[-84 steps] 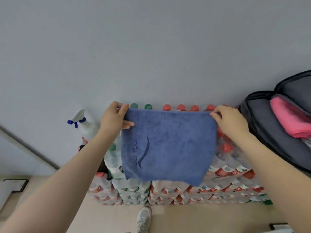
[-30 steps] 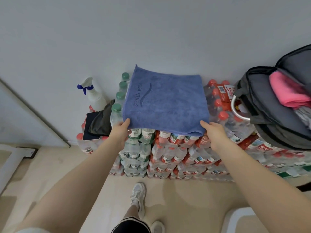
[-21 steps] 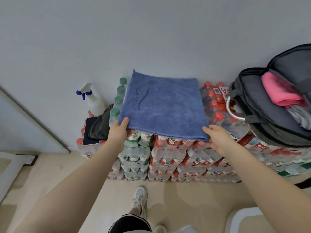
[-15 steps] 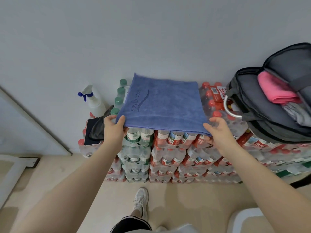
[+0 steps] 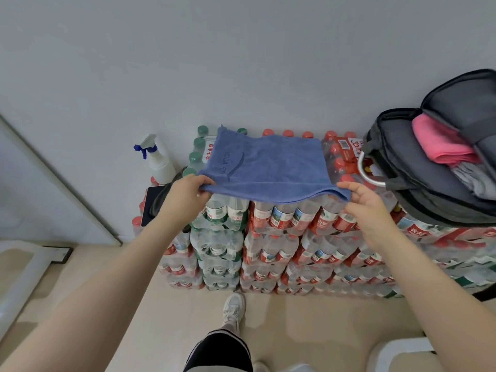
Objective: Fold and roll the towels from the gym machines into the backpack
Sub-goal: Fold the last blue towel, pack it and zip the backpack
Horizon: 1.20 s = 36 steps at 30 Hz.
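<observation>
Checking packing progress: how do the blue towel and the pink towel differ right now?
The blue towel lies spread over the water-bottle packs, its near corners pinched by the left hand and right hand; the pink towel sits folded inside the open backpack, untouched. Blue shows printed lettering; pink shows none. Both look like soft cloth.

Storeroom corner: shrink-wrapped bottled-water cases (image 5: 271,237) stacked against bare wall (image 5: 241,63) (spray bottle (image 5: 158,162) beside).

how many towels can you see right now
3: a blue towel spread over the stacked water bottles; a pink towel and a grey towel inside the open backpack. More may be hidden deeper inside.
</observation>
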Motion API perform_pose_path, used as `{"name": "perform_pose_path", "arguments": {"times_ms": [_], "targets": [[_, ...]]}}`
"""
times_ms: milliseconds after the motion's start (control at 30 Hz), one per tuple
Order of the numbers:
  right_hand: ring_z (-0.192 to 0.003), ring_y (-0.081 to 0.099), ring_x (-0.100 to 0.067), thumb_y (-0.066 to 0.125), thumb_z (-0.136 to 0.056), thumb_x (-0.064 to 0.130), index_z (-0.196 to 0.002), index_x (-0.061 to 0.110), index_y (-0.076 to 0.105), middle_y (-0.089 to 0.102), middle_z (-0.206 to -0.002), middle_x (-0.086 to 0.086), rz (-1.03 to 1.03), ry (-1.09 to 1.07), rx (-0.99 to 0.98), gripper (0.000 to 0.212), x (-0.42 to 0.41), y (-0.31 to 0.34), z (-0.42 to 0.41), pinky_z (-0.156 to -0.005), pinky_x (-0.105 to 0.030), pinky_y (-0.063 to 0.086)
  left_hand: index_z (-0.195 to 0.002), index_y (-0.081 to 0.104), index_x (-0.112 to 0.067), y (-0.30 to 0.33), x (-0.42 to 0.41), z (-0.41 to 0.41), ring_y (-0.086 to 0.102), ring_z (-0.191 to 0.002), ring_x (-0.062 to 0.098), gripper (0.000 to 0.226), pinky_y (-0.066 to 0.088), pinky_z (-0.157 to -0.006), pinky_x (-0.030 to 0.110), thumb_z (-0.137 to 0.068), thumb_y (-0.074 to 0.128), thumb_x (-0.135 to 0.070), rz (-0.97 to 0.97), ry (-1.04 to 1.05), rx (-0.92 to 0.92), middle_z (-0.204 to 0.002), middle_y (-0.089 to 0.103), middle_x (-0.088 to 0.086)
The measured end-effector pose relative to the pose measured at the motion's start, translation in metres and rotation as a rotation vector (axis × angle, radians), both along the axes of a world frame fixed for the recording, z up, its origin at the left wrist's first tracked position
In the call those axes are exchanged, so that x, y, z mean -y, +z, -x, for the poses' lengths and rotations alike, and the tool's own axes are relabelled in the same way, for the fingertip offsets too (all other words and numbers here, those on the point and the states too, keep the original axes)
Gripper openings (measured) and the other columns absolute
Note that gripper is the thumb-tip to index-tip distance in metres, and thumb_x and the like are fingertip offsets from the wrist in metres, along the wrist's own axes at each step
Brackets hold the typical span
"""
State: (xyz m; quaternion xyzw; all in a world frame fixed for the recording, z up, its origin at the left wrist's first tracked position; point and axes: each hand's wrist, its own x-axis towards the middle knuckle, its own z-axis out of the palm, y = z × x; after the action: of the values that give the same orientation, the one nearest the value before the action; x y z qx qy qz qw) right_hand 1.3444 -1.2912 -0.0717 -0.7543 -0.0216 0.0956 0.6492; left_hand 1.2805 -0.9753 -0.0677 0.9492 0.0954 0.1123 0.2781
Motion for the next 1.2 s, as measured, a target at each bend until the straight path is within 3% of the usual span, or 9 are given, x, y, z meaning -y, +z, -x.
{"name": "perform_pose_path", "arguments": {"times_ms": [67,167,233,367,667,767,900,1000,1200], "targets": [[-0.088,0.06,-0.01,0.054,-0.084,-0.008,-0.1,0.018,0.057,0.065,-0.097,0.001,0.1,-0.038,0.046,0.03,-0.003,0.002,-0.009,-0.073,-0.019,0.045,-0.099,0.07,-0.008,0.002,-0.003,-0.009,0.053,-0.093,0.028,0.017,0.034,-0.07,0.025,-0.086,0.06,-0.012,0.016,0.023,0.054,-0.094,0.058,0.011],[-0.085,0.056,-0.013,0.057,-0.089,0.012,-0.098,0.017,0.059,0.062,-0.092,-0.002,0.19,-0.112,0.112,0.011,-0.009,0.004,-0.025,-0.071,-0.019,0.043,-0.092,0.073,-0.008,0.006,-0.009,-0.026,0.044,-0.109,0.023,0.013,0.033,-0.089,0.026,-0.082,0.066,-0.012,0.086,0.038,0.122,-0.109,0.05,0.006],[-0.087,0.052,-0.015,0.055,-0.091,0.017,-0.099,0.016,0.059,0.059,-0.094,-0.004,0.261,-0.179,0.167,0.009,-0.015,0.008,-0.038,-0.069,-0.019,0.042,-0.089,0.072,-0.01,0.011,-0.013,-0.039,0.05,-0.101,0.014,0.01,0.037,-0.083,0.022,-0.083,0.064,-0.012,0.23,0.017,0.073,-0.107,0.055,0.003],[-0.095,0.056,-0.018,0.054,-0.091,0.018,-0.094,0.017,0.059,0.062,-0.097,-0.004,0.207,-0.192,0.127,0.006,-0.028,0.015,-0.076,-0.084,-0.034,0.047,-0.075,0.066,-0.02,0.019,-0.019,-0.076,0.049,-0.063,0.002,0.015,0.038,-0.062,0.016,-0.088,0.059,-0.015,0.581,-0.005,0.0,-0.071,0.058,0.001],[-0.088,0.057,-0.02,0.051,-0.092,0.012,-0.091,0.013,0.057,0.062,-0.093,-0.005,0.306,-0.215,0.051,0.006,-0.056,0.009,-0.173,-0.079,-0.033,0.045,-0.083,0.06,-0.003,0.013,-0.039,-0.181,0.05,-0.067,0.017,0.025,0.042,-0.061,0.025,-0.09,0.057,-0.028,0.77,0.105,-0.116,-0.073,0.056,0.007],[-0.087,0.059,-0.023,0.049,-0.092,0.017,-0.095,0.01,0.058,0.064,-0.094,-0.007,0.375,-0.237,-0.002,0.012,-0.062,0.001,-0.196,-0.078,-0.036,0.048,-0.076,0.064,-0.012,0.009,-0.049,-0.206,0.054,-0.07,0.017,0.022,0.044,-0.067,0.029,-0.091,0.055,-0.026,0.69,0.045,-0.22,-0.076,0.062,0.005],[-0.076,0.056,-0.02,0.045,-0.092,0.018,-0.096,0.012,0.057,0.061,-0.093,-0.011,0.418,-0.269,-0.101,0.014,-0.064,-0.008,-0.216,-0.063,-0.03,0.044,-0.057,0.043,-0.016,0.004,-0.054,-0.232,0.038,-0.054,0.015,0.036,0.028,-0.05,0.024,-0.092,0.05,-0.018,0.341,-0.025,-0.3,-0.055,0.043,0.0],[-0.079,0.055,-0.025,0.046,-0.091,0.017,-0.097,0.009,0.058,0.06,-0.09,-0.01,0.519,-0.27,-0.08,0.016,-0.065,-0.016,-0.224,-0.058,-0.027,0.038,-0.061,0.044,-0.01,0.002,-0.054,-0.247,0.039,-0.06,0.021,0.029,0.028,-0.049,0.026,-0.089,0.047,-0.015,0.115,-0.049,-0.333,-0.055,0.042,0.001],[-0.087,0.051,-0.021,0.046,-0.093,0.013,-0.106,0.005,0.057,0.059,-0.096,-0.007,0.625,-0.242,-0.022,0.019,-0.072,-0.022,-0.228,-0.071,-0.028,0.034,-0.059,0.044,-0.012,-0.006,-0.053,-0.258,0.045,-0.066,0.024,0.027,0.028,-0.048,0.026,-0.086,0.049,-0.014,-0.008,-0.001,-0.314,-0.059,0.047,0.001]]}}
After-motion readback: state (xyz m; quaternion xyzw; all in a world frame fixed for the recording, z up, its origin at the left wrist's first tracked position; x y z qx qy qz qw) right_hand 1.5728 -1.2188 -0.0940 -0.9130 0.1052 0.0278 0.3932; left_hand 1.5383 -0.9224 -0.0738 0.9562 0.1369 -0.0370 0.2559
